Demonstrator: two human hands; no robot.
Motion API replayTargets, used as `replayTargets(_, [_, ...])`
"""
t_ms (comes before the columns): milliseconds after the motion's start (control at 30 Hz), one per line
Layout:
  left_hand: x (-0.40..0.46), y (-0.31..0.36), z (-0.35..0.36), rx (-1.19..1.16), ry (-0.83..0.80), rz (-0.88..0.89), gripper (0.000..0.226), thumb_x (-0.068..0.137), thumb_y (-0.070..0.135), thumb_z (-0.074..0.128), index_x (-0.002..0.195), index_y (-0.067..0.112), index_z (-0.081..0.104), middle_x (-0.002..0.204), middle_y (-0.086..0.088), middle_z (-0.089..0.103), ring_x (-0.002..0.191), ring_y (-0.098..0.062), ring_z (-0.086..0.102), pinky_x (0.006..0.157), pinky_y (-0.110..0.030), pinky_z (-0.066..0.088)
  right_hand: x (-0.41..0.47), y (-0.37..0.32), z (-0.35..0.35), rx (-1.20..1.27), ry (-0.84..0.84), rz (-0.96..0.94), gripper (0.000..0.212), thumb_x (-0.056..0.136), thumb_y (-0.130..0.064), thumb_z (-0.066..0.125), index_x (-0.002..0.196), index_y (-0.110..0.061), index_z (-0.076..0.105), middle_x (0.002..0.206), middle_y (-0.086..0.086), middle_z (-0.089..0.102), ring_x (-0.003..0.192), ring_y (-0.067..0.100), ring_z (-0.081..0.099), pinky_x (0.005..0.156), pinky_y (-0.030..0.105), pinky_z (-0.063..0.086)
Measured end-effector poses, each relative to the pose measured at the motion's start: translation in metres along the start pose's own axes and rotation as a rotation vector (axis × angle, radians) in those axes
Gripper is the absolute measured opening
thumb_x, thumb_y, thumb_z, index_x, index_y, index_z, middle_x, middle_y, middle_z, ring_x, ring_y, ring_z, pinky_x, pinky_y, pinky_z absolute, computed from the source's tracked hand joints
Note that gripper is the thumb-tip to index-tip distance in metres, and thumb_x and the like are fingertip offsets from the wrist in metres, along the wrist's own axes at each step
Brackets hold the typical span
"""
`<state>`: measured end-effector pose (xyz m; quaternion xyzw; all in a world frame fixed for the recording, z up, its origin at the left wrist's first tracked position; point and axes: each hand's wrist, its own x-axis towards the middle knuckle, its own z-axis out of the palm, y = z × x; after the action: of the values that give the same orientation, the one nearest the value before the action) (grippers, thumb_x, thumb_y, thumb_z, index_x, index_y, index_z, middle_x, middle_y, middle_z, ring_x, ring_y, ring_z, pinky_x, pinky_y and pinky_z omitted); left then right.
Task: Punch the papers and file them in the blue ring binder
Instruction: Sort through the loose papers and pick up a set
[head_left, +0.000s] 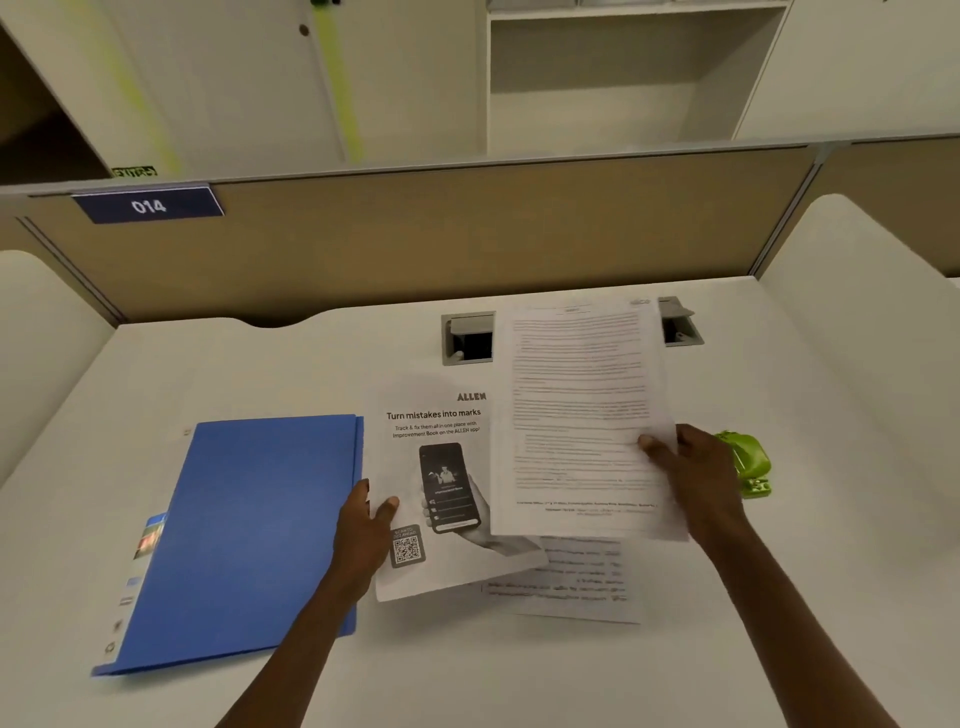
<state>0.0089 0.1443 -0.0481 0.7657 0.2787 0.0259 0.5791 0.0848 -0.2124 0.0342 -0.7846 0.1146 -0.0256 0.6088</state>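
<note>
The blue ring binder (244, 540) lies closed on the left of the white desk (519, 670). My left hand (363, 530) pinches the left edge of a printed flyer (441, 467) showing a phone and a QR code. My right hand (701, 483) grips the right edge of a text sheet (576, 410), thumb on top; the sheet looks lifted and overlaps the flyer. Another text sheet (582, 582) lies flat beneath both. A green hole punch (748, 462) sits just right of my right hand, partly hidden by it.
Two open cable ports (467, 338) (680, 322) are set in the desk behind the papers. A tan partition (467, 234) with a "014" label (148, 206) closes the back. White side panels flank the desk; shelves stand beyond.
</note>
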Motion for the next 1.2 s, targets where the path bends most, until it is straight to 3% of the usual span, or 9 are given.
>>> replayTargets(167, [-0.009,0.013,0.011,-0.153,-0.138,0.013,0.032,0.095,0.016,0.056,0.126,0.013,0.053,0.119,-0.006,0.066,0.107,-0.026,0.064,0.093,-0.047,0.052,-0.010,0.003,0.033,0.001,-0.146,0.086,0.014,0.081,-0.031,0.074,0.082,-0.018,0.071,0.079,-0.007,0.076,0.068,0.007,0.072,0.053,0.015,0.051])
replayTargets(233, [-0.013,0.020,0.015,-0.161,-0.185,0.030,0.028,0.094,0.018,0.057,0.122,0.016,0.056,0.113,-0.004,0.070,0.101,-0.022,0.068,0.089,-0.043,0.055,-0.014,0.008,0.048,-0.027,-0.216,0.099,0.014,0.083,-0.034,0.072,0.086,-0.020,0.069,0.085,-0.008,0.075,0.068,0.002,0.070,0.052,0.012,0.049])
replayTargets(333, [-0.020,0.030,0.019,-0.179,-0.266,0.084,0.020,0.092,0.024,0.061,0.112,0.024,0.061,0.099,-0.001,0.074,0.089,-0.018,0.072,0.067,-0.026,0.059,-0.021,0.017,0.065,-0.048,-0.273,0.095,0.017,0.083,-0.030,0.072,0.095,-0.021,0.063,0.094,-0.008,0.073,0.074,0.003,0.070,0.055,0.014,0.051])
replayTargets(467, [-0.022,0.031,0.024,-0.168,-0.271,0.025,0.018,0.093,0.039,0.057,0.103,0.026,0.065,0.093,0.002,0.075,0.090,-0.020,0.071,0.073,-0.032,0.058,-0.027,0.025,0.079,-0.018,-0.226,0.097,0.037,0.082,-0.020,0.073,0.112,-0.022,0.051,0.104,-0.007,0.069,0.087,0.010,0.069,0.064,0.020,0.055])
replayTargets(633, [-0.023,0.026,0.030,-0.350,-0.215,-0.208,0.047,0.094,0.060,0.031,0.106,0.031,0.067,0.095,0.002,0.076,0.088,-0.020,0.072,0.075,-0.037,0.057,-0.031,0.030,0.093,-0.042,-0.193,0.050,0.044,0.084,-0.014,0.070,0.123,-0.021,0.052,0.108,-0.005,0.068,0.091,0.011,0.067,0.069,0.018,0.053])
replayTargets(733, [-0.020,0.023,0.027,-0.393,-0.261,-0.170,0.029,0.093,0.041,0.054,0.112,0.021,0.064,0.107,-0.004,0.074,0.093,-0.023,0.072,0.076,-0.041,0.059,-0.033,0.032,0.096,-0.057,-0.191,0.032,0.044,0.084,-0.012,0.069,0.125,-0.017,0.054,0.115,-0.003,0.065,0.100,0.017,0.065,0.080,0.026,0.055])
replayTargets(833, [-0.015,0.019,0.024,-0.449,-0.295,-0.154,0.031,0.087,0.018,0.066,0.117,0.015,0.061,0.113,-0.010,0.071,0.098,-0.028,0.071,0.083,-0.047,0.058,-0.034,0.032,0.095,-0.071,-0.228,0.014,0.044,0.084,-0.013,0.070,0.124,-0.019,0.055,0.114,-0.005,0.066,0.100,0.015,0.065,0.079,0.023,0.054])
replayTargets(1067, [-0.008,0.016,0.023,-0.409,-0.250,-0.034,0.031,0.094,0.014,0.057,0.120,0.030,0.057,0.115,0.003,0.069,0.104,-0.019,0.068,0.082,-0.039,0.058,-0.033,0.038,0.103,-0.195,-0.236,0.028,0.042,0.083,-0.024,0.072,0.122,-0.021,0.057,0.108,-0.007,0.065,0.091,0.007,0.063,0.073,0.018,0.049])
replayTargets(1200, [-0.002,0.010,0.016,-0.345,-0.179,-0.011,0.029,0.095,0.016,0.055,0.113,0.039,0.058,0.110,0.010,0.069,0.099,-0.011,0.067,0.071,-0.025,0.056,-0.028,0.058,0.092,-0.620,-0.043,0.108,0.060,0.081,-0.044,0.070,0.126,-0.009,0.051,0.118,0.011,0.055,0.113,0.028,0.051,0.090,0.037,0.045])
